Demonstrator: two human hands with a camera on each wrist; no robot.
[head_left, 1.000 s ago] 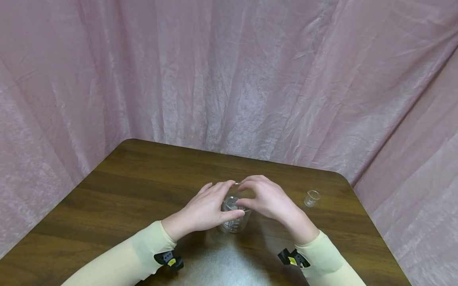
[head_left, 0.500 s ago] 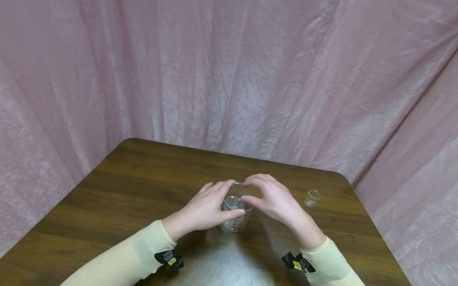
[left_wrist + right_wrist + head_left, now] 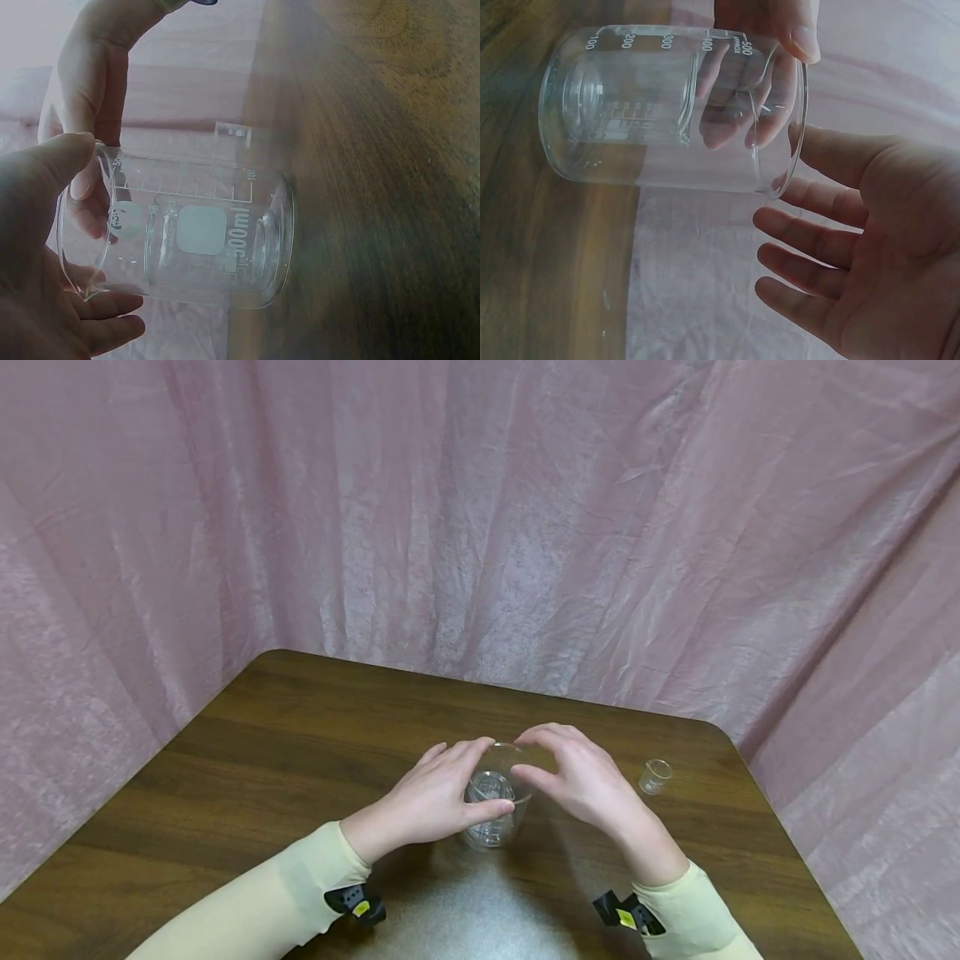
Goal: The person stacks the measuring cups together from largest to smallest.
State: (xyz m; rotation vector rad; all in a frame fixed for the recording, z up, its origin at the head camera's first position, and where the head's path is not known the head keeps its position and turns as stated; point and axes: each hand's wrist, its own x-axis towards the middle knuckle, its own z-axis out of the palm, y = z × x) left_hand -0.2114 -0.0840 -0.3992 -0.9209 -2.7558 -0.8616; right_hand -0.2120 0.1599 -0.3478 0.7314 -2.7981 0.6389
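A large clear glass beaker with white volume marks stands upright on the wooden table. My left hand holds it at the rim from the left, thumb on the near side and fingers on the far side. Inside sits a smaller glass beaker, low against the bottom, with further glass edges showing within it. On the other side of the rim is my right hand, fingers spread and loosely bent, holding nothing. Its thumb and fingertips are right by the rim in the right wrist view.
A tiny glass beaker stands on the table to the right of my right hand. Beyond the table's rounded back edge hang pink velvet curtains. Each sleeve carries a black wrist camera.
My right hand has drawn back to the right, its thumb and fingers coming away from over the large beaker's mouth. The left hand and the beaker stay in place.
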